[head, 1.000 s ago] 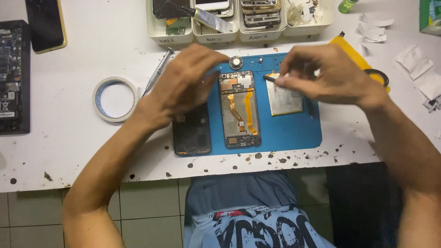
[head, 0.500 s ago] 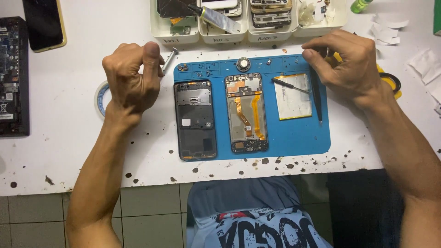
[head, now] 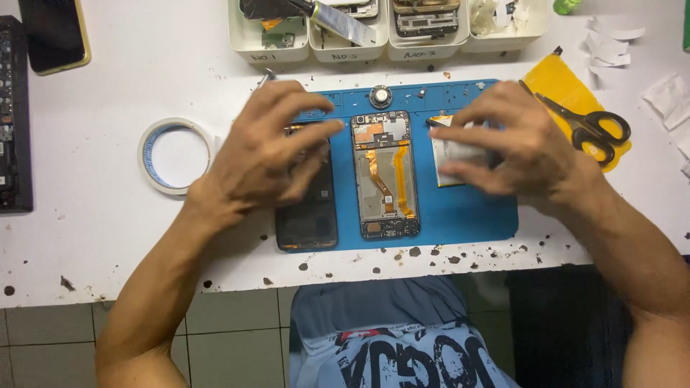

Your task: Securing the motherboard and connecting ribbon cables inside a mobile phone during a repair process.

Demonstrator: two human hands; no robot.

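Observation:
My left hand lies with spread fingers on the upper end of a black phone frame, which rests on the left side of a blue work mat. Beside it in the mat's middle lies an opened phone body with orange flex cables showing. My right hand covers a white battery on the mat's right side, thumb and fingers closed on its edges. A small round speaker part sits at the mat's top edge, apart from both hands.
A tape roll lies left of the mat. Black scissors rest on a yellow cloth at the right. White parts trays line the back. A dark phone and a black board sit far left.
My left hand moved right from beside the mat onto the black frame and spread its fingers. My right hand came down from the mat's top right corner onto the battery.

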